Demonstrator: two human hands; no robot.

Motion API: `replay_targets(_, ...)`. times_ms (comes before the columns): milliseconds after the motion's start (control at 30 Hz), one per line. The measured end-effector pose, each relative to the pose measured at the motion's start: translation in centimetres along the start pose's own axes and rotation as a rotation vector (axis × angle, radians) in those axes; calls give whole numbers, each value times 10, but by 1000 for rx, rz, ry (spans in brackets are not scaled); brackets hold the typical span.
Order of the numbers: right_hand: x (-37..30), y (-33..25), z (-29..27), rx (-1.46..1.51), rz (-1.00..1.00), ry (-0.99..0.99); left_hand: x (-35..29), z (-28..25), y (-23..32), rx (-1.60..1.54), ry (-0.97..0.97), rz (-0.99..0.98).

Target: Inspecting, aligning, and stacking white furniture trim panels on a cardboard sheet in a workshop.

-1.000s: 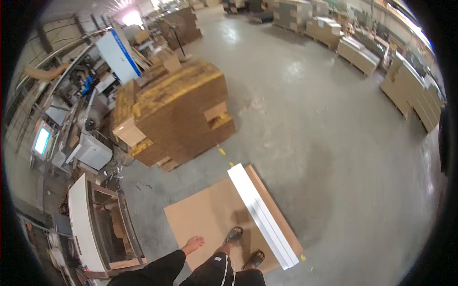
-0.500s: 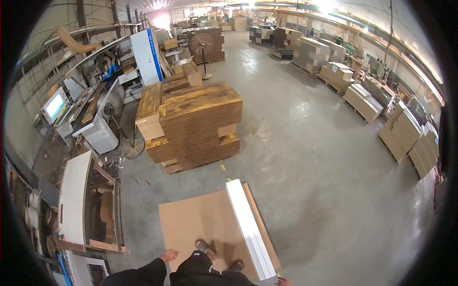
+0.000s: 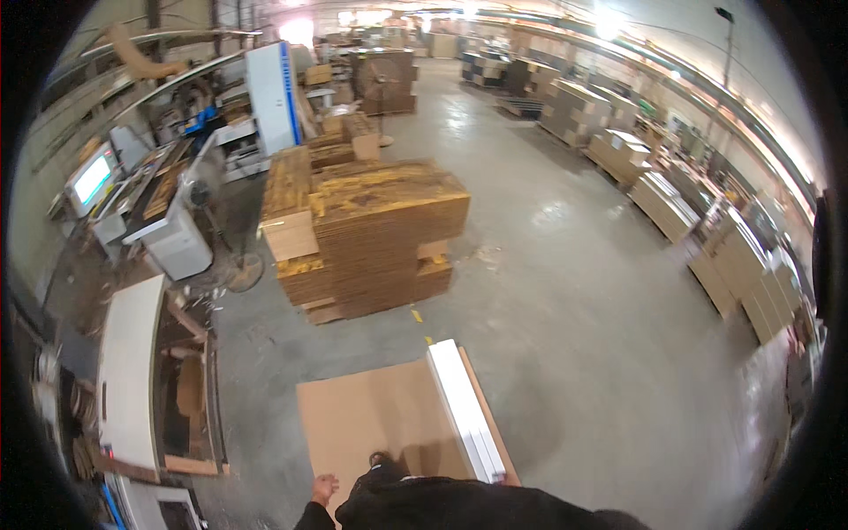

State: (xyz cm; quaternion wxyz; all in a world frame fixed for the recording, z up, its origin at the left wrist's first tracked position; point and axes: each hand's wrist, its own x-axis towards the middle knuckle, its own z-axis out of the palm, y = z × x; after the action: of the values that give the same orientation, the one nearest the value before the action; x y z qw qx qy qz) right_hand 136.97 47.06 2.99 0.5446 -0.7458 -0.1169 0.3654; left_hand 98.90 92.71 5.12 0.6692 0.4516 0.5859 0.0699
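My left hand (image 3: 324, 488) hangs over the left edge of a flat brown cardboard sheet (image 3: 344, 415) on the floor. Its fingers look loosely apart, with nothing in them. A bundle of long white strips or panels (image 3: 464, 406) lies lengthwise along the right part of the sheet. My dark sleeve and leaning body hide the near end of the sheet, and my right hand cannot be made out there. One foot (image 3: 380, 459) shows on the cardboard.
Ahead stands a tall stack of brown boards (image 3: 389, 238). To the left are a white-topped wooden frame (image 3: 132, 371), a pedestal fan (image 3: 199, 199) and a machine with a lit screen (image 3: 93, 181). Stacked panels (image 3: 729, 265) line the right side of the grey floor (image 3: 574, 353).
My body has bent forward and now covers the lower part of the view. My left hand has shifted slightly lower. The right hand, seen by the strips' near end before, has gone from sight.
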Motion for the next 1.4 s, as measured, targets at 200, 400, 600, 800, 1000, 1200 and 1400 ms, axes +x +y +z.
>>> replay_targets(200, 141, -129, 35, -470, 175, 4, 16, -38, 3, -247, -88, -198)
replay_targets(400, 208, -177, 105, -697, 134, -115, 16, -63, -6, -302, 228, -148)
replay_targets(600, 236, -180, 207, -854, 114, -441, 12, -81, -21, -507, 344, -202)
replay_targets(800, 372, -103, 278, -855, -91, -794, 22, -97, 17, -670, 378, -298)
replay_targets(1000, 452, -248, 393, -885, 143, -703, 41, -140, 71, 122, 224, 372)
replay_targets(1200, 558, -323, 493, -1259, -421, -752, 90, -188, 118, -1164, 292, 313)
replay_targets(1400, 585, -433, 637, -1086, -464, -1078, 127, -238, 220, -540, 967, 274)
